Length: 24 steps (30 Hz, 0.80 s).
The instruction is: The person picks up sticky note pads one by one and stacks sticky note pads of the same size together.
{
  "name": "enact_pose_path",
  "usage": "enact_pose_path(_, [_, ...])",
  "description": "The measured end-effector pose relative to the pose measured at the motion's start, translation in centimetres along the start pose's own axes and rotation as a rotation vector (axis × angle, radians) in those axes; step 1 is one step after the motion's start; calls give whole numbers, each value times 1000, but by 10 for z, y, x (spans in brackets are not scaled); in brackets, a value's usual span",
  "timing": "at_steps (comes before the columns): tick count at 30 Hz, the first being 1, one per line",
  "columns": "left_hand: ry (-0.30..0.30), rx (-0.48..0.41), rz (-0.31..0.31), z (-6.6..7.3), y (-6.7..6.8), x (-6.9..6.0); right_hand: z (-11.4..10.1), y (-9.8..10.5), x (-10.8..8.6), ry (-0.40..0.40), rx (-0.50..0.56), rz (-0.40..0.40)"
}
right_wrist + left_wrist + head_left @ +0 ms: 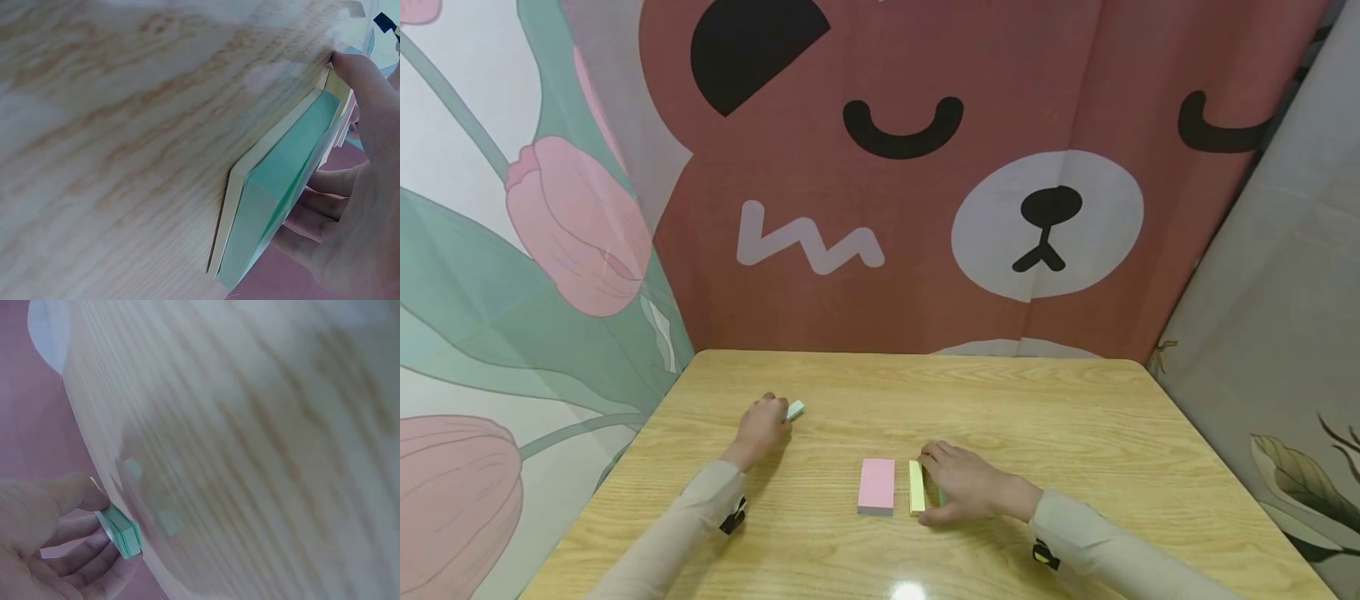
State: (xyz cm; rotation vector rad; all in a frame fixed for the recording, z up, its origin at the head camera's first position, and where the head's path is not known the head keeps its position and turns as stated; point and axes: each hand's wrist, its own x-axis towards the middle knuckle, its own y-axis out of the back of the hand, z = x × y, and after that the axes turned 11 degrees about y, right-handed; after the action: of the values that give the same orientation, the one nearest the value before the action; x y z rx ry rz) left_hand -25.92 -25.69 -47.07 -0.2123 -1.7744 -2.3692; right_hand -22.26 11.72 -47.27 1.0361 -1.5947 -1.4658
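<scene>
On the left of the table, my left hand (763, 429) pinches a small light-green sticky note pad (795, 410) between thumb and fingers. In the left wrist view the layered edge of the green pad (122, 531) shows beneath the thumb. My right hand (964, 483) arches over a yellow sticky note pad (917, 487), thumb at its near end and fingers at its far end. A green pad (275, 181) with a pale layer under it lies below the right palm; how it meets the yellow pad is partly hidden. A pink sticky note pad (877, 484) lies left of the yellow one.
Wood-grain table (1037, 408) beneath both hands. A brown curtain (910, 308) with a bear face hangs behind its far edge, and a floral curtain (580, 225) hangs on the left. Dark straps or devices sit at both wrists.
</scene>
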Motion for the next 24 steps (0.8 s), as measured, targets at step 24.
enact_pose_path(24, [-48, -43, 33, 33, 6, -11, -1, 5, 1, 3, 16, -13])
